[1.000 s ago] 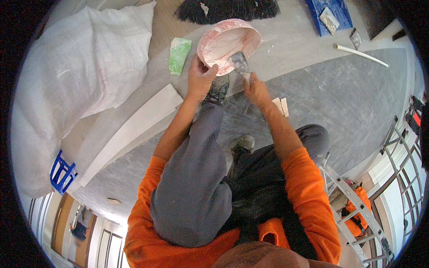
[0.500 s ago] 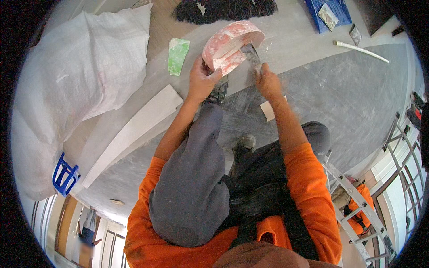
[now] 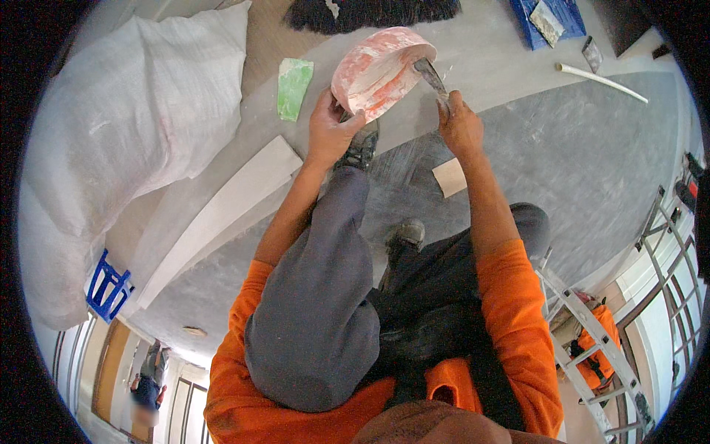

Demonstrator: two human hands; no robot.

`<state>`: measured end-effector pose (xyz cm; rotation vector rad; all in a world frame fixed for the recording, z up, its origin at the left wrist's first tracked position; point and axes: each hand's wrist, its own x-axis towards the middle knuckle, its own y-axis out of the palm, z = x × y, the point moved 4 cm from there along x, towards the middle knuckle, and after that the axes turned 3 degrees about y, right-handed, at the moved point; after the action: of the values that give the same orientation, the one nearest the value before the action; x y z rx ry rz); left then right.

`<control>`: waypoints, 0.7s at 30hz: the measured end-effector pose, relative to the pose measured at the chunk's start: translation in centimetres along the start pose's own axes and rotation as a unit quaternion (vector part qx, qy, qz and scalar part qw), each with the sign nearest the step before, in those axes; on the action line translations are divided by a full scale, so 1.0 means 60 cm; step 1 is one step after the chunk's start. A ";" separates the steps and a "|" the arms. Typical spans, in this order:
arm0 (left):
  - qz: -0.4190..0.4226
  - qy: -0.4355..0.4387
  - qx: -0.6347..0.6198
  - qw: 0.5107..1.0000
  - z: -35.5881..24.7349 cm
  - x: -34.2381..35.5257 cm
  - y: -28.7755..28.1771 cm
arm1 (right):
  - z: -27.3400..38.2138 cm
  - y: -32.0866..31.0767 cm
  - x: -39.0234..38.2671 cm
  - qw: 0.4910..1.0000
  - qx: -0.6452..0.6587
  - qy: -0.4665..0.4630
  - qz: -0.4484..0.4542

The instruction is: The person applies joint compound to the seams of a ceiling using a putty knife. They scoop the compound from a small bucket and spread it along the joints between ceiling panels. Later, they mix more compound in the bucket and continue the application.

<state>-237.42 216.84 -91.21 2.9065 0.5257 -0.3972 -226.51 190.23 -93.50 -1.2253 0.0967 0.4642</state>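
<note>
My left hand (image 3: 330, 130) grips the near rim of a pink, plaster-smeared bowl (image 3: 376, 68), which is tilted up on its side with its opening facing right. My right hand (image 3: 460, 124) holds a metal trowel (image 3: 431, 74) whose blade reaches into the bowl's opening. Both hands are stretched out past my raised knee, above my dark shoe (image 3: 362, 144) on the grey floor. My sleeves are orange.
A large white sack (image 3: 103, 140) lies at the left, with a long white board (image 3: 222, 214) beside it. A green scraper (image 3: 293, 87), a black brush (image 3: 370, 11), a blue tray (image 3: 551, 18), a white pipe (image 3: 599, 80) and a small tile piece (image 3: 450, 177) lie around. A ladder (image 3: 592, 325) stands at the right.
The bowl has been tilted from lying flat to standing on its side. My right hand has moved up with the trowel to the bowl's opening.
</note>
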 end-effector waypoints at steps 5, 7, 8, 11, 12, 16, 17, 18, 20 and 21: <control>-0.012 0.002 0.005 1.000 -0.008 0.001 0.005 | 0.013 0.092 -0.066 0.986 0.084 0.043 0.140; -0.031 -0.024 -0.021 0.999 -0.001 0.001 0.004 | 0.050 0.107 -0.088 0.976 0.156 -0.016 0.150; -0.029 -0.016 -0.024 0.999 0.000 0.002 0.005 | 0.047 0.099 -0.087 0.976 0.146 -0.047 0.158; -0.030 0.001 -0.012 0.999 0.003 -0.001 -0.002 | 0.079 0.008 -0.050 0.983 0.097 -0.087 0.128; -0.025 0.004 0.001 1.000 0.000 0.000 0.000 | 0.073 -0.015 -0.031 0.993 0.067 -0.060 0.072; 0.005 0.003 0.061 0.998 -0.021 0.002 0.005 | 0.043 -0.063 0.023 0.993 -0.008 -0.048 -0.105; 0.004 0.003 0.052 0.999 -0.021 0.000 0.007 | 0.037 -0.059 0.025 0.996 -0.028 -0.029 -0.080; 0.001 0.002 0.046 0.999 -0.022 -0.001 0.008 | 0.033 -0.051 0.028 0.997 -0.045 -0.014 -0.054; 0.002 0.001 0.037 0.999 -0.024 -0.004 0.008 | 0.028 -0.027 0.032 0.998 -0.054 0.011 0.013; 0.009 0.000 0.033 0.999 -0.031 -0.003 0.011 | 0.023 -0.012 0.030 0.997 -0.048 0.023 0.053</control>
<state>-236.93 216.55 -89.30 2.9727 0.4947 -0.4209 -224.84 191.83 -92.99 -1.3288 0.1812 0.5389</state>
